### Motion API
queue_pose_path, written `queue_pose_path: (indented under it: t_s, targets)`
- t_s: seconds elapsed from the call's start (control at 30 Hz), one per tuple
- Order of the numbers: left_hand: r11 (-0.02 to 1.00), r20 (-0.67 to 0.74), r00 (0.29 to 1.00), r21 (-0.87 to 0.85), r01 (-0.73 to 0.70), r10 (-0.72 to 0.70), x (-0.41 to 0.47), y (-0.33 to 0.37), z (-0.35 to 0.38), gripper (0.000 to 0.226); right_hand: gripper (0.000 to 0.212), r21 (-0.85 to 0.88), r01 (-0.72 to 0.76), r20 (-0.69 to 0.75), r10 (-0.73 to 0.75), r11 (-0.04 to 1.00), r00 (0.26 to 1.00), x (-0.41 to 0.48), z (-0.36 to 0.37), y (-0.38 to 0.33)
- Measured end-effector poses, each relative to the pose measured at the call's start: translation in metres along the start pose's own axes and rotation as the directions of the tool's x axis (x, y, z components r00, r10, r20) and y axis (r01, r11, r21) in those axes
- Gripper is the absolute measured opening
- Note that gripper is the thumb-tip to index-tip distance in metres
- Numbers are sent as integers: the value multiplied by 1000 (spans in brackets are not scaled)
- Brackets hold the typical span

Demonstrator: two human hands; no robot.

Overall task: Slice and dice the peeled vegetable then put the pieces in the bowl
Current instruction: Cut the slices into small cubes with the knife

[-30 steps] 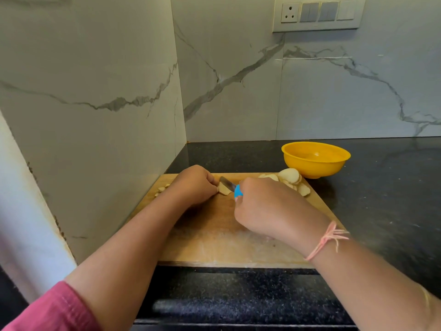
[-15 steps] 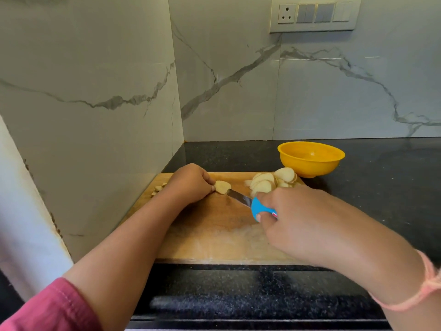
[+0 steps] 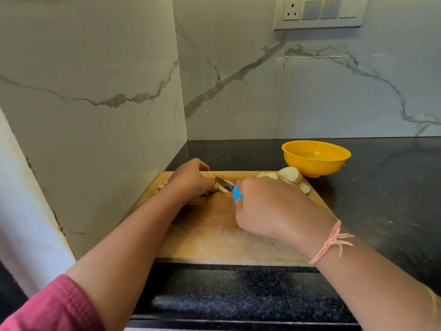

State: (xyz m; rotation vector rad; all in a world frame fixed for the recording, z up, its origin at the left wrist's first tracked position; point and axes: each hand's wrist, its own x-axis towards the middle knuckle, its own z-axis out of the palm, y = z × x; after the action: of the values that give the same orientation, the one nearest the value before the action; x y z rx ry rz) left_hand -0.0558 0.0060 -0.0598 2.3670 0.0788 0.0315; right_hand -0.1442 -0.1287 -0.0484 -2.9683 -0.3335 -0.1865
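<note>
A pale vegetable slice (image 3: 223,188) lies on the wooden cutting board (image 3: 214,230). My left hand (image 3: 191,179) holds it down with curled fingers. My right hand (image 3: 269,209) grips the blue handle of a small knife (image 3: 228,186), whose blade lies across the slice next to my left fingertips. A pile of cut slices (image 3: 285,176) sits at the board's far right corner. Several small diced bits (image 3: 160,187) lie at the board's far left edge, partly hidden by my left hand. A yellow bowl (image 3: 315,157) stands beyond the board on the right, with nothing visible inside.
The board sits on a black stone counter (image 3: 381,187), close to a marble side wall (image 3: 95,115) on the left. A marble back wall carries a socket and switch panel (image 3: 319,11). The counter's front edge runs just below the board.
My right hand, which had drawn the knife back toward me half a second ago, has brought the blade forward onto the slice again. My left hand has stayed on the slice.
</note>
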Motion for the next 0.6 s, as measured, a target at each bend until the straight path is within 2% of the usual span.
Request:
queue_pose_path:
  t_s: [0.2,0.4,0.5,0.6]
  targets:
    - [1000,-7,1000,11,-9,9,2,-1,1,53,39,2,3,15,-3,1000,1000,-8,6,11]
    - [997,-7,999,66,-40,40,3,-2,1,52,37,2,22,24,-22,1000,999,-37,2,19]
    - [988,1,994,115,-107,108,3,-3,2,48,34,2,35,36,-35,999,999,-48,-6,28]
    - [949,20,973,217,-228,229,2,-4,3,48,42,63,-13,31,11,998,999,-49,-12,34]
